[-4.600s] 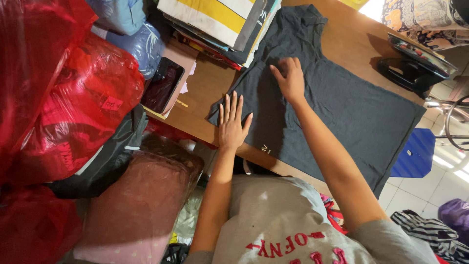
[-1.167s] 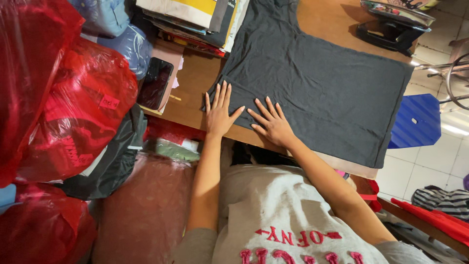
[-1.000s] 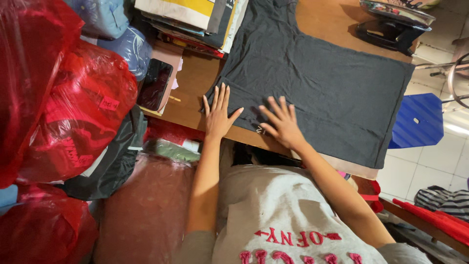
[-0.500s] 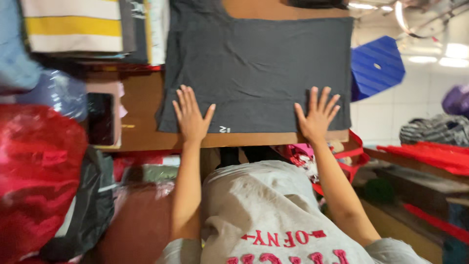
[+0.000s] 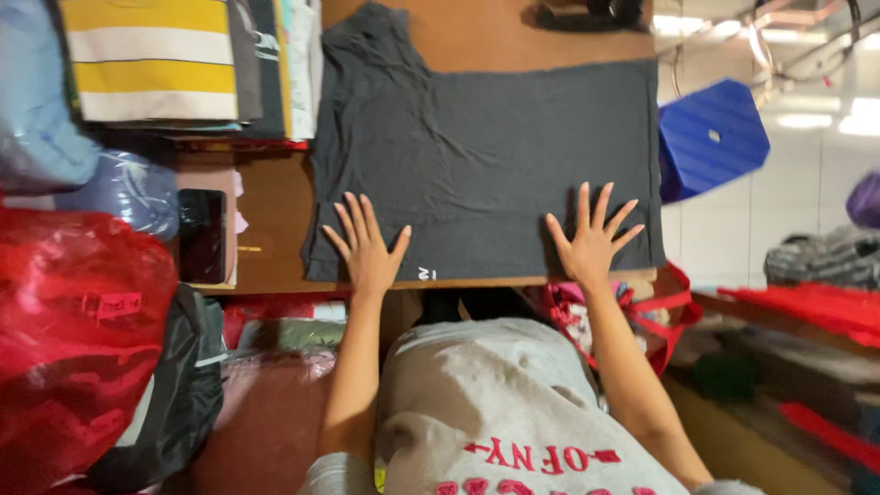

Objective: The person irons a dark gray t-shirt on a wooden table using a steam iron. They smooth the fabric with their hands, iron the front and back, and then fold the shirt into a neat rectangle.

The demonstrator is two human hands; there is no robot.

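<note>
Head view, looking down over the table edge.

Dark grey T-shirt [image 5: 486, 165]: laid flat on the brown wooden table [image 5: 513, 37], spread across most of the top, one sleeve toward the upper left, the near edge running along the table's near edge. A small pale label is seen at that near edge, just beside the left hand. Fabric lightly creased near the sleeve, smoother elsewhere.

Left hand [image 5: 368, 252]: palm down, laid flat on the near left part of the shirt. Fingers are spread wide and extended away from the body, thumb angled out to the right. Nothing is gripped; the hand is fully open and only pressed on the cloth. Forearm is held straight, running from the body up to the table edge.

Right hand [image 5: 591, 243]: palm down on the near right part of the shirt, close to its right edge. Fingers are fanned and extended, thumb out to the left. Fully open, nothing grasped. Forearm is angled outward from the lower right.

The two hands are set well apart, at about the same height along the near edge.

Surroundings: a stack of folded clothes [image 5: 183, 64] at upper left, touching the shirt's sleeve side; a black phone [image 5: 202, 236] left of the shirt; a red plastic bag [image 5: 73, 339] at lower left; a blue plastic stool [image 5: 713, 137] beyond the table's right edge.
</note>
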